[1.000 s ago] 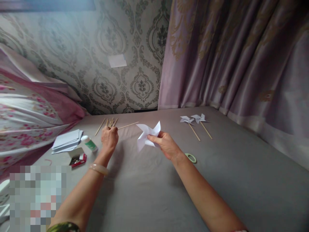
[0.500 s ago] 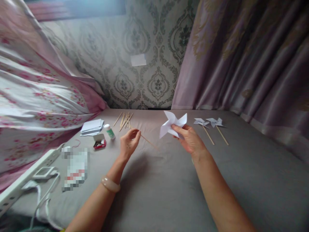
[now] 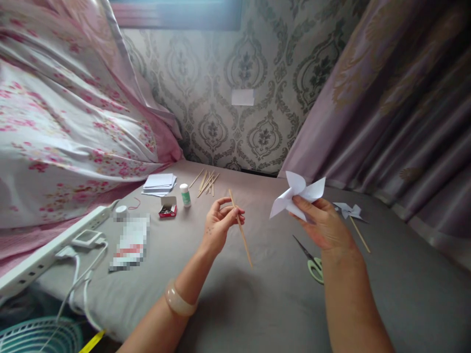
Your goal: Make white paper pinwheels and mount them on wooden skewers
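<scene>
Between the thumb and fingers of my left hand (image 3: 221,223) is a thin wooden stick (image 3: 244,240), tilted with its lower end toward the right. My right hand (image 3: 324,220) pinches a white paper pinwheel (image 3: 294,189) near its centre, held up over the grey sheet. The stick and the pinwheel are apart. Below my right hand lie scissors (image 3: 314,267) with green handles, partly hidden by the wrist. A finished pinwheel on a stick (image 3: 349,211) rests on the sheet to the right; any second one there is hidden behind my hand.
At the back left are loose wooden sticks (image 3: 208,184), a glue stick (image 3: 185,195), a small red box (image 3: 168,208) and stacked paper (image 3: 159,184). A white power strip (image 3: 55,247) with cables runs along the left edge, above a teal basket (image 3: 40,333).
My left hand has turned the stick to a steeper angle and shifted right. The view has swung left, bringing the scissors and basket into sight. My right hand still holds the pinwheel.
</scene>
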A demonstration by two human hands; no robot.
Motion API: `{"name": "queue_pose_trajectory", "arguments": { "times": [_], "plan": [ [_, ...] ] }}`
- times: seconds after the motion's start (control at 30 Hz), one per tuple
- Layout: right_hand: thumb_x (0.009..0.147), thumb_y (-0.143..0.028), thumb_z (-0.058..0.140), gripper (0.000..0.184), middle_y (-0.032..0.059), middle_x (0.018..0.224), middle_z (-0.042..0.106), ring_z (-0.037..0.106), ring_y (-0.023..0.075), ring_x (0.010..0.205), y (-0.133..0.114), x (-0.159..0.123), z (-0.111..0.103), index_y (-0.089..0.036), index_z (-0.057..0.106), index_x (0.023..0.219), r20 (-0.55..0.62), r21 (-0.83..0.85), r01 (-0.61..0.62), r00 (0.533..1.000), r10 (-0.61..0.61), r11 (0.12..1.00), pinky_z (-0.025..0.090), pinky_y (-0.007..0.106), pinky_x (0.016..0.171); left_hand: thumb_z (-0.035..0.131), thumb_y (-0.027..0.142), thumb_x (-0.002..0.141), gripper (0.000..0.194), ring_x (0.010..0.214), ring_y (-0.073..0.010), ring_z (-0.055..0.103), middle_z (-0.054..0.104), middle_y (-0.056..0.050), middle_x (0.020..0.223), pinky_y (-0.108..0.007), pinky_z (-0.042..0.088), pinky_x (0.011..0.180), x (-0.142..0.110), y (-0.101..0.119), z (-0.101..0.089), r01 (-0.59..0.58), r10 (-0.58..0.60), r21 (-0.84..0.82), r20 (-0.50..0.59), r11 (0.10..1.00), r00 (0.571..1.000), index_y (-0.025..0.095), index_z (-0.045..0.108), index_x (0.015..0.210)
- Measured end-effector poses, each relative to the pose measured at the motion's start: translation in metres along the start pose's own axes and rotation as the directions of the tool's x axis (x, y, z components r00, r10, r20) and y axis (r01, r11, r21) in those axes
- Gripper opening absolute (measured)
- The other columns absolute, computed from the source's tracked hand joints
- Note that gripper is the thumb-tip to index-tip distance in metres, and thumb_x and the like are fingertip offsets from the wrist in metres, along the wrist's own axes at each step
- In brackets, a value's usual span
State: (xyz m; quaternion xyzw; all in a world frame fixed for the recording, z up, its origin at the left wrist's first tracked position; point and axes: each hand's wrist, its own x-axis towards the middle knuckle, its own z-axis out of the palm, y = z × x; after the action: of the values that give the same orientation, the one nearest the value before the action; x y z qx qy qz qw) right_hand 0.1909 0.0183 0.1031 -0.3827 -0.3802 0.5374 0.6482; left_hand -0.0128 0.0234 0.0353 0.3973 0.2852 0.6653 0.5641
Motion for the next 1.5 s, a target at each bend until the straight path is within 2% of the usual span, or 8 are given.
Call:
{"name": "queue_pose_trajectory", "arguments": {
  "times": [0.13, 0.33, 0.47, 0.7, 0.9, 1.07, 1.27, 1.5],
  "plan": [
    [0.045, -0.029, 0.092, 0.030, -0.0015, 0.070, 0.074, 0.067, 0.0119, 0.064, 0.003, 0.005, 0.015, -0.021, 0.075, 0.069, 0.073, -0.034, 0.015, 0.997, -0.012, 0.999, 0.054, 0.021, 0.065, 0.078, 0.029, 0.068, 0.046, 0.060, -0.0134, 0.063, 0.070, -0.003, 0.074, -0.027, 0.050, 0.059, -0.006, 0.002, -0.003, 0.058, -0.056, -0.072, 0.024, 0.996, 0.998, 0.015, 0.055, 0.106],
    [0.048, -0.031, 0.090, 0.027, -0.0024, 0.075, 0.076, 0.068, 0.0135, 0.065, 0.023, 0.010, 0.027, -0.025, 0.076, 0.070, 0.177, -0.089, -0.023, 0.984, 0.038, 0.996, 0.054, 0.023, 0.066, 0.074, 0.024, 0.073, 0.040, 0.061, -0.0120, 0.061, 0.069, -0.004, 0.076, -0.024, 0.046, 0.056, -0.011, 0.003, -0.007, 0.143, -0.136, -0.171, 0.054, 0.975, 0.989, 0.015, 0.059, 0.108],
    [0.049, -0.033, 0.089, 0.025, -0.0035, 0.074, 0.076, 0.067, 0.0134, 0.063, 0.034, 0.014, 0.023, -0.027, 0.076, 0.070, 0.220, -0.145, -0.082, 0.969, 0.113, 0.986, 0.052, 0.022, 0.064, 0.072, 0.022, 0.073, 0.036, 0.058, -0.0102, 0.059, 0.068, -0.004, 0.074, -0.021, 0.042, 0.053, -0.011, 0.005, -0.007, 0.172, -0.166, -0.227, 0.048, 0.959, 0.985, 0.013, 0.062, 0.107],
    [0.049, -0.033, 0.090, 0.026, -0.0010, 0.075, 0.076, 0.067, 0.0132, 0.063, 0.048, 0.021, 0.009, -0.025, 0.077, 0.070, 0.185, -0.210, -0.147, 0.965, 0.187, 0.967, 0.052, 0.022, 0.064, 0.070, 0.019, 0.073, 0.030, 0.054, -0.0068, 0.053, 0.064, -0.003, 0.072, -0.018, 0.036, 0.050, -0.010, 0.006, -0.006, 0.224, -0.227, -0.273, 0.020, 0.936, 0.974, 0.011, 0.066, 0.101],
    [0.052, -0.034, 0.089, 0.028, 0.0013, 0.078, 0.076, 0.067, 0.0147, 0.066, 0.060, 0.023, 0.006, -0.024, 0.077, 0.075, 0.211, -0.258, -0.115, 0.962, 0.172, 0.959, 0.052, 0.024, 0.064, 0.068, 0.018, 0.075, 0.031, 0.050, -0.0047, 0.046, 0.063, -0.002, 0.068, -0.017, 0.032, 0.049, -0.011, 0.006, -0.005, 0.257, -0.268, -0.284, 0.000, 0.924, 0.963, 0.014, 0.062, 0.105],
    [0.053, -0.037, 0.088, 0.029, 0.0005, 0.077, 0.075, 0.066, 0.0138, 0.065, 0.059, 0.019, 0.010, -0.024, 0.077, 0.076, 0.223, -0.329, -0.095, 0.959, 0.175, 0.940, 0.052, 0.023, 0.061, 0.066, 0.017, 0.075, 0.033, 0.047, -0.0047, 0.044, 0.064, -0.002, 0.067, -0.017, 0.031, 0.048, -0.012, 0.008, -0.003, 0.265, -0.273, -0.275, 0.010, 0.924, 0.962, 0.015, 0.060, 0.108],
    [0.053, -0.039, 0.088, 0.029, 0.0017, 0.077, 0.075, 0.066, 0.0150, 0.066, 0.053, 0.015, 0.015, -0.023, 0.077, 0.075, 0.222, -0.338, -0.045, 0.967, 0.126, 0.940, 0.053, 0.024, 0.060, 0.066, 0.019, 0.075, 0.032, 0.046, -0.0044, 0.046, 0.065, -0.002, 0.074, -0.018, 0.030, 0.046, -0.012, 0.006, -0.004, 0.270, -0.274, -0.246, 0.018, 0.931, 0.962, 0.016, 0.063, 0.107],
    [0.061, -0.036, 0.085, 0.023, 0.0010, 0.080, 0.075, 0.066, 0.0144, 0.067, 0.055, 0.015, 0.012, -0.025, 0.077, 0.080, 0.249, -0.339, 0.037, 0.967, 0.051, 0.940, 0.053, 0.024, 0.060, 0.072, 0.019, 0.071, 0.032, 0.051, -0.0056, 0.051, 0.063, -0.001, 0.080, -0.019, 0.034, 0.048, -0.014, 0.004, -0.005, 0.256, -0.260, -0.220, 0.013, 0.941, 0.966, 0.018, 0.068, 0.102]
  ]
}}
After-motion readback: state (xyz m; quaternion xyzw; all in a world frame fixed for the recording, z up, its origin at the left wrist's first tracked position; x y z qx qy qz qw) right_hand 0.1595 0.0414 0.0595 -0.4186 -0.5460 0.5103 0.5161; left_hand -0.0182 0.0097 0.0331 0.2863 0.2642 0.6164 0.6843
